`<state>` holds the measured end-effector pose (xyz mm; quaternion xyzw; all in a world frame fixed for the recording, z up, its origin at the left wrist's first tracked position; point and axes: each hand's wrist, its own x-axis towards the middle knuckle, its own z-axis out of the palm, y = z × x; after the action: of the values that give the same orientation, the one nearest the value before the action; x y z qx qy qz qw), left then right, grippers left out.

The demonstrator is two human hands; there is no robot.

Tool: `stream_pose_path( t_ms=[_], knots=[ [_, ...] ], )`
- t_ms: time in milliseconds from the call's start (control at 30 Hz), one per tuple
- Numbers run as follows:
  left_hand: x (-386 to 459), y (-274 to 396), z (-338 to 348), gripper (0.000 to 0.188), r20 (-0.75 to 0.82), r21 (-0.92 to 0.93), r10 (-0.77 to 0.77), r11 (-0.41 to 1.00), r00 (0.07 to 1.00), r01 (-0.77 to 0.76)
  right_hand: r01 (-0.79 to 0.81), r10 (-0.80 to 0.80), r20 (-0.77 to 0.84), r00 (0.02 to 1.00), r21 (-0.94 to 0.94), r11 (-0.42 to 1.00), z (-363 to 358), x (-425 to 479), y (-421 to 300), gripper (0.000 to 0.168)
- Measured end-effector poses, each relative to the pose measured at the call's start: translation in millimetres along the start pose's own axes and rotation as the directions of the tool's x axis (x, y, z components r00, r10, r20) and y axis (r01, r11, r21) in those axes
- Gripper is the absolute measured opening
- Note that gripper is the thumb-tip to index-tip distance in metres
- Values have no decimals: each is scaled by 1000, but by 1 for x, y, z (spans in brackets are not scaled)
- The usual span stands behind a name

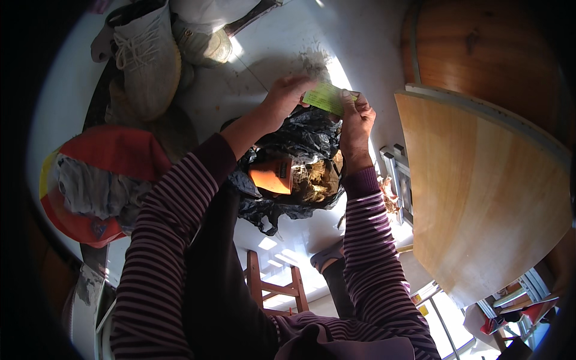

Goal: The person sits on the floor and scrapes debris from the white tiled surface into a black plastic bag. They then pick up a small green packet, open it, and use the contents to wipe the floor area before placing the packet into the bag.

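A small yellow-green card [327,97] bearing print is stretched between my two hands. My left hand [288,96] pinches its left end. At its right end, my right hand [357,118] grips the card with the thumb on top. Below them an opened black plastic bag [297,130] spreads on the floor. Inside it lie an orange packet [271,177] with a dark label and some crumpled brownish, dried-looking material [317,177] that I cannot identify. My forearms partly cover the bag's sides.
At left are a pale lace-up shoe [148,58] and a red bag [119,150] holding grey cloth. A wooden board [477,180] leans at right, near a metal frame [398,180]. Close to my legs stands a wooden stool [275,288].
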<state>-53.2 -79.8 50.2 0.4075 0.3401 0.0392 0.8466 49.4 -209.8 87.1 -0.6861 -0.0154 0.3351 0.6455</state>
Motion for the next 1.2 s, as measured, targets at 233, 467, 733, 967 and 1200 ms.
stream_pose_path(
  t_ms=[233,467,733,967,1200],
  knots=[
    [45,-8,-37,30,-38,608,601,648,798,-459,181,-259,-138,956,-416,891,-39,49,5,18],
    [54,-6,-32,37,22,509,511,734,859,-449,262,-372,-62,926,-601,755,-41,78,35,14],
    [57,-11,-34,37,-9,318,463,842,886,-437,144,-307,-124,944,-680,718,14,72,36,16],
    [59,-14,-29,38,-25,203,407,896,913,-394,204,-373,-127,919,-657,726,34,72,48,18],
    [56,-14,-29,42,-31,97,380,922,924,-376,35,-52,-103,993,-154,987,27,65,48,11]
  ],
)
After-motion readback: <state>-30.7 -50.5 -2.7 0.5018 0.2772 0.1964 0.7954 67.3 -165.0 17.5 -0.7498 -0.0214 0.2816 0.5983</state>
